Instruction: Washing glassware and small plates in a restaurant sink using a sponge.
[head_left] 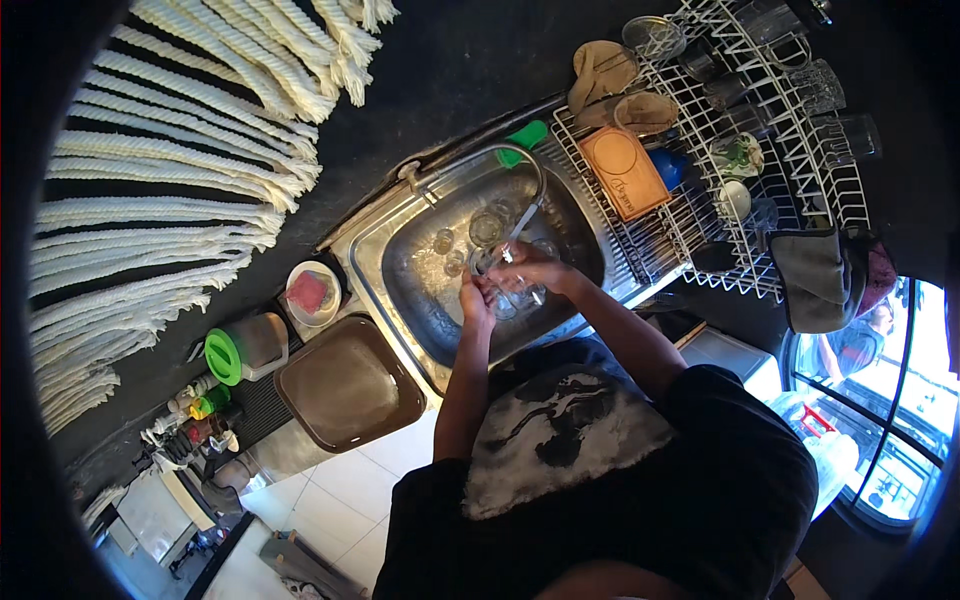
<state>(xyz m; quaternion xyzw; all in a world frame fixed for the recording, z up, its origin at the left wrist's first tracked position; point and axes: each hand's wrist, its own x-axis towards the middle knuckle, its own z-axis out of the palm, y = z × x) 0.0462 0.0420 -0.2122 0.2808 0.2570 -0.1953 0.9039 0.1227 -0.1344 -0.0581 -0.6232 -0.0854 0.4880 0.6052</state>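
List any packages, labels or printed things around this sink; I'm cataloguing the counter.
Wooden board: on the white dish rack, rectangular, orange-brown, round mark burnt in.
Small bottles: counter's far left, upright cluster, red, yellow and green labels.
Jug with green lid: beside the brown tray, no label visible.
No screens or signs.

glasses (470, 240) in sink (400, 270), rack (700, 200) right

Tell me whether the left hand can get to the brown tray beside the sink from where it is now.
Probably yes. The left hand is over the sink, on a clear glass with the right hand. The brown tray lies on that hand's side, nothing between, though it must release the glass.
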